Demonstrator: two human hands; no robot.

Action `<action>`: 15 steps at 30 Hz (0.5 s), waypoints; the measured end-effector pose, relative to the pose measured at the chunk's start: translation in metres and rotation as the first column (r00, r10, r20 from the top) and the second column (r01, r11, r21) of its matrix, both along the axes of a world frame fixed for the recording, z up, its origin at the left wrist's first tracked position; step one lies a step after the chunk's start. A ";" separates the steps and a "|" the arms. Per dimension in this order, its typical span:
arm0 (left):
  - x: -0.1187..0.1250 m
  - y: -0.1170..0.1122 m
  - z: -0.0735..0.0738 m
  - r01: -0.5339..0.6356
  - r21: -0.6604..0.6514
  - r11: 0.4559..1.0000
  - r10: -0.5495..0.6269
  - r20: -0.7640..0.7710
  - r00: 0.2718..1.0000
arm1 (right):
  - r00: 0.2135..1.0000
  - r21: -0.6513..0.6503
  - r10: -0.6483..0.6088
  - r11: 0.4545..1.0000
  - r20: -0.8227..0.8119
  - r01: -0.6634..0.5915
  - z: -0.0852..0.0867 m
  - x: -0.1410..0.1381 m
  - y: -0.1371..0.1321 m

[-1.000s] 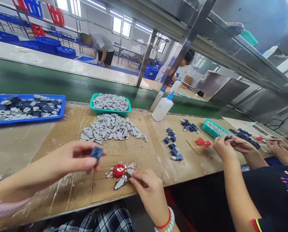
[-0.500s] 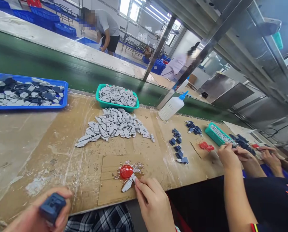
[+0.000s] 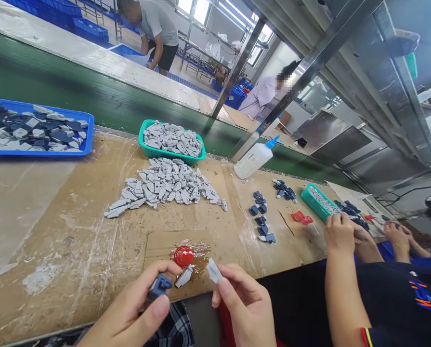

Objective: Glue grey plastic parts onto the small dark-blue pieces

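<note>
My left hand [image 3: 139, 299] is closed around a dark blue plastic part [image 3: 160, 286], whose slotted face points up. In the fingertips of my right hand [image 3: 242, 299] is a light grey plastic piece [image 3: 214, 271], tilted upward. The two held parts are apart, a short gap between them. Just beyond my hands, a glossy red puddle [image 3: 183, 256] lies on a cardboard sheet [image 3: 157, 243]. A second grey piece [image 3: 185, 276] rests at the puddle's near edge, close to my left fingertips.
A heap of grey pieces [image 3: 172, 185] lies before a green basket [image 3: 143, 144]. A blue tray [image 3: 88, 140] stands left, a white bottle [image 3: 253, 161] right of the basket. Dark blue parts [image 3: 262, 220] lie farther right, near a co-worker's hands [image 3: 341, 236].
My left hand has come right and up with the dark blue part, near my right hand. My right hand has lifted a grey piece from beside the red puddle; another grey piece stays there.
</note>
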State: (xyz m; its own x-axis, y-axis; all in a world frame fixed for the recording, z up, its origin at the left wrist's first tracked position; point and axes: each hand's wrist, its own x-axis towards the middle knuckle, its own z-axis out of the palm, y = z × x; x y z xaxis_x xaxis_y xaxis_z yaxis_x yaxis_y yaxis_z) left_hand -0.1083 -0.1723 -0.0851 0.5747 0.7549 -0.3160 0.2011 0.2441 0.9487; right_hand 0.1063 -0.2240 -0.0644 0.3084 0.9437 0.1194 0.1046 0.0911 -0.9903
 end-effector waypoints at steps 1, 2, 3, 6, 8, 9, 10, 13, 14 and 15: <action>0.003 0.001 -0.001 0.028 0.046 0.999 -0.029 0.010 1.000 | 1.000 0.055 0.001 0.998 0.022 -0.002 0.001 -0.004 0.000; 0.006 0.001 -0.003 0.035 0.085 0.996 -0.037 0.027 0.999 | 0.998 0.112 0.003 0.994 0.068 -0.011 0.003 -0.009 0.000; 0.008 0.000 -0.003 0.019 0.123 0.992 -0.024 0.039 0.999 | 0.991 0.168 0.001 0.985 0.131 -0.023 0.005 -0.013 0.001; 0.014 -0.001 -0.002 -0.030 0.275 0.961 0.024 0.028 0.999 | 0.953 0.311 0.015 0.943 0.304 -0.114 0.012 -0.024 0.008; 0.016 0.000 0.004 -0.049 0.394 0.918 0.050 0.007 0.999 | 0.937 0.372 0.026 0.914 0.348 -0.163 0.014 -0.028 0.012; 0.017 0.000 0.008 -0.063 0.454 0.889 0.069 0.003 0.998 | 0.933 0.390 0.032 0.903 0.358 -0.181 0.014 -0.029 0.013; 0.018 0.001 0.013 -0.079 0.515 0.854 0.089 0.005 0.996 | 0.930 0.403 0.034 0.895 0.366 -0.191 0.013 -0.031 0.014; 0.024 0.001 0.026 -0.124 0.660 0.741 0.163 0.002 0.987 | 0.897 0.419 -0.004 0.885 0.443 -0.203 0.008 -0.038 0.011; 0.026 0.000 0.030 -0.132 0.685 0.716 0.184 -0.003 0.983 | 0.883 0.428 -0.037 0.883 0.468 -0.190 0.005 -0.040 0.009; 0.029 -0.002 0.032 -0.142 0.699 0.701 0.205 -0.007 0.979 | 0.865 0.443 -0.087 0.881 0.495 -0.165 0.003 -0.042 0.007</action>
